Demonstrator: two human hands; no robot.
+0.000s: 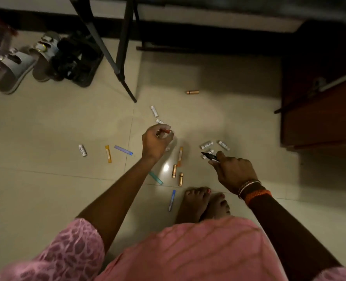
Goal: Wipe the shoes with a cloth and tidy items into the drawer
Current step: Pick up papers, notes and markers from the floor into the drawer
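Small items lie scattered on the tiled floor: several white tubes (154,111), copper tubes (180,179), a blue strip (123,150), an orange strip (108,154) and a teal strip (156,178). My left hand (157,141) hovers over them and pinches a small red tube (165,131). To the right, my right hand (234,170) holds a black marker (209,156) just above a cluster of white tubes (207,144). Grey sandals (16,69) and a black shoe (75,57) stand at the far left. The wooden drawer unit (322,110) is at the right.
Black tripod legs (119,57) come down to the floor behind the items. One copper tube (192,92) lies apart, farther back. My bare feet (203,203) stand beside a blue strip (171,200). A dark table edge runs along the top.
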